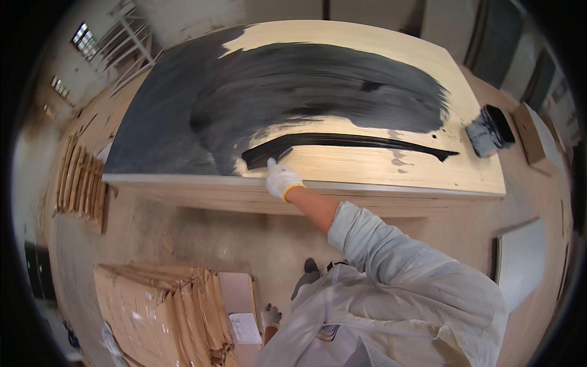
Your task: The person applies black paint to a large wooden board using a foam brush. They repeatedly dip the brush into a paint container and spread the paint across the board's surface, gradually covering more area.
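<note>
My right hand (pixel 284 178), in a white glove with a yellow cuff, is closed round a paintbrush (pixel 282 155) over the near edge of a pale wood panel (pixel 440 162). The brush is mostly hidden by the glove and dark paint. From it a wet black streak (pixel 354 140) runs rightward across the bare wood. Dark grey-black paint (pixel 306 85) coats the panel's left part and much of its middle. My left hand (pixel 271 315), in a greyish glove, hangs low beside my body, away from the panel; its fingers are too small to make out.
A paint-smeared open bucket (pixel 484 136) stands on the panel's right end. Packs wrapped in brown cardboard (pixel 153 312) are stacked behind me at the lower left. Wood strips (pixel 79 177) lie at the left, a metal frame (pixel 131 40) beyond them. A box (pixel 533 140) sits at the right.
</note>
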Motion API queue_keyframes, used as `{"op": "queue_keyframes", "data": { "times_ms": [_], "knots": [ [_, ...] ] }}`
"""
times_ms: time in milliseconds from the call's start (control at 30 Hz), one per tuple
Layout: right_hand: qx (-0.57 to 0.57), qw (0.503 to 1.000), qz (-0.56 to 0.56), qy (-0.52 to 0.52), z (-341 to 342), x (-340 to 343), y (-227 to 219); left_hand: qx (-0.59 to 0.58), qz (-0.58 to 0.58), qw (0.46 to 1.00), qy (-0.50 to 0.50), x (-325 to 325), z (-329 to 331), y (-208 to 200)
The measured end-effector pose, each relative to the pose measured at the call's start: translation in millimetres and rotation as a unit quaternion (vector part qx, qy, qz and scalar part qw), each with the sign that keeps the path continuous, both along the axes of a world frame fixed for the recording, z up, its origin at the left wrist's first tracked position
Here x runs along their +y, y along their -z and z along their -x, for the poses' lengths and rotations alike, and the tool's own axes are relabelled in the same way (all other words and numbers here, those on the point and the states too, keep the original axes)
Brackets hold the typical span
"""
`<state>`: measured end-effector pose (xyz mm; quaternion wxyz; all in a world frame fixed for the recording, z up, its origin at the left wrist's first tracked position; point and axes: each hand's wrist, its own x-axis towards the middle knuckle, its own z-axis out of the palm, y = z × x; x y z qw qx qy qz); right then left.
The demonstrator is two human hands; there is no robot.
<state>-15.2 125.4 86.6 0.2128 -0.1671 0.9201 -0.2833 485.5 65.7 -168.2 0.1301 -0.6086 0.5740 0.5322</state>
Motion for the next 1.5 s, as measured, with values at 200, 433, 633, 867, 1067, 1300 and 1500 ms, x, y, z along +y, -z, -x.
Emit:
{"op": "queue_keyframes", "data": {
  "times_ms": [200,433,633,867,1067,1300,1500],
  "knots": [
    [0.025,0.997,-0.067,0.005,-50,137,-27,-0.033,-0.093,0.99,0.096,2,-34,42],
    [0.038,0.944,-0.185,0.272,-53,405,-26,-0.014,-0.141,0.984,0.109,-25,45,44],
    [0.053,0.936,-0.172,0.302,-41,481,-2,0.093,-0.076,0.991,0.067,-24,143,18],
    [0.016,0.959,-0.157,0.236,4,432,-22,0.106,-0.059,0.99,0.069,3,163,-4],
    [0.093,0.924,-0.19,0.318,123,537,14,0.028,-0.015,0.972,0.235,24,108,18],
    [0.018,0.961,-0.202,0.188,5,521,-25,-0.027,0.012,0.944,0.329,64,48,30],
    [0.029,0.948,-0.229,0.22,-27,560,-20,0.012,0.032,0.945,0.326,73,70,26]
  ]
}}
